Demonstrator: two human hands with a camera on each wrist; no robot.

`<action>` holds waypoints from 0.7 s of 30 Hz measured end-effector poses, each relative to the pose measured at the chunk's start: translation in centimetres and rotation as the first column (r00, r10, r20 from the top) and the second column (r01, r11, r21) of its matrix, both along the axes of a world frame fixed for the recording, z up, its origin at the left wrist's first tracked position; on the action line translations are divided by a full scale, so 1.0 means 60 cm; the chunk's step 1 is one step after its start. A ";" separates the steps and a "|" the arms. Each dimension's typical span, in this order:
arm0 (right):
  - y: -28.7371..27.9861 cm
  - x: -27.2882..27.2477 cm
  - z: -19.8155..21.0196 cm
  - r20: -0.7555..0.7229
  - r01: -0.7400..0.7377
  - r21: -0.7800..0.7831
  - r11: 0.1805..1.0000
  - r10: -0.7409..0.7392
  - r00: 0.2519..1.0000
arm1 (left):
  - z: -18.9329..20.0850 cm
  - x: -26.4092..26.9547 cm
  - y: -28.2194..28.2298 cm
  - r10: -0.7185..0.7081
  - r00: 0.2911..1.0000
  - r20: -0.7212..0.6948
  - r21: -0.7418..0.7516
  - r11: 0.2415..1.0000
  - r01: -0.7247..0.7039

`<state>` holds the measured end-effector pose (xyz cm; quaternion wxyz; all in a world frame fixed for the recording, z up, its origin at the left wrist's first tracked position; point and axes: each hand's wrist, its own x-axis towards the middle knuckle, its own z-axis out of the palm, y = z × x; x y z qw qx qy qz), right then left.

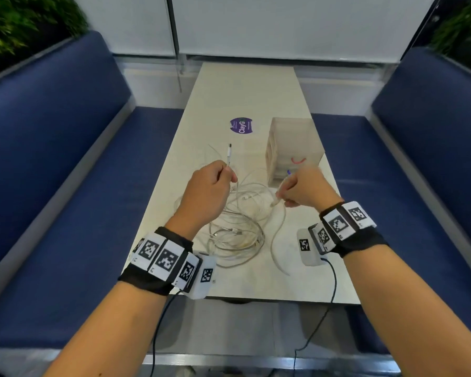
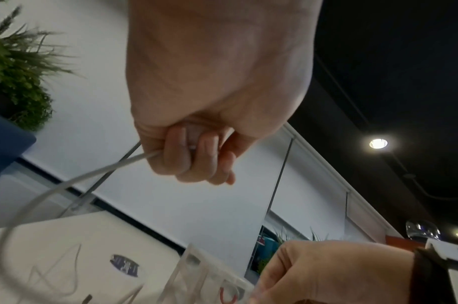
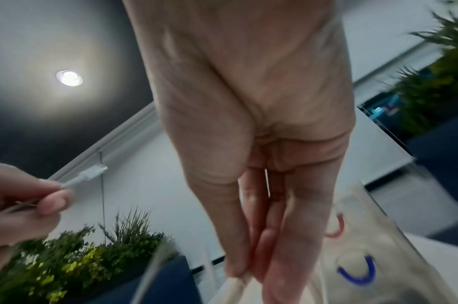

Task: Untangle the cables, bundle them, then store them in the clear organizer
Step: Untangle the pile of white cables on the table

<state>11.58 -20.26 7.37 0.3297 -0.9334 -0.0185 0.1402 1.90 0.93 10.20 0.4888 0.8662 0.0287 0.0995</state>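
Untangling is in hand. The left hand (image 1: pixel 208 186) pinches one white cable end (image 1: pixel 39 155); the tangled cables (image 1: pixel 239 232) lie on the worktop (image 1: pixel 229 91) between the hands; the right hand (image 1: pixel 305 187) grips another plug (image 1: pixel 276 201), the clear organizer (image 1: pixel 294 148) just beyond it. Next, draw one cable free.

A round purple sticker (image 1: pixel 241 126) on the desk (image 1: pixel 245 88) reads "ClayG", its smaller lettering too blurred to make out.
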 end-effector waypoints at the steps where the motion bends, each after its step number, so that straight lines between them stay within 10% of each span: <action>1: -0.001 0.001 0.010 0.057 0.000 -0.033 0.999 0.002 0.998 | 0.003 -0.001 0.006 0.008 1.000 -0.009 0.028 1.000 -0.008; 8: 0.015 -0.024 0.102 0.084 0.045 0.274 0.961 -0.071 0.994 | 0.022 0.002 0.022 0.037 0.999 -0.018 0.017 0.999 -0.037; 13: 0.067 -0.053 0.140 -0.092 0.113 0.744 0.659 -0.066 0.994 | -0.014 0.008 -0.025 -0.024 1.000 0.011 -0.267 0.963 0.026; 21: 0.152 -0.081 0.121 -0.002 0.130 0.790 0.599 -0.209 0.978 | -0.012 0.018 -0.072 0.091 0.993 0.077 -0.441 0.896 -0.048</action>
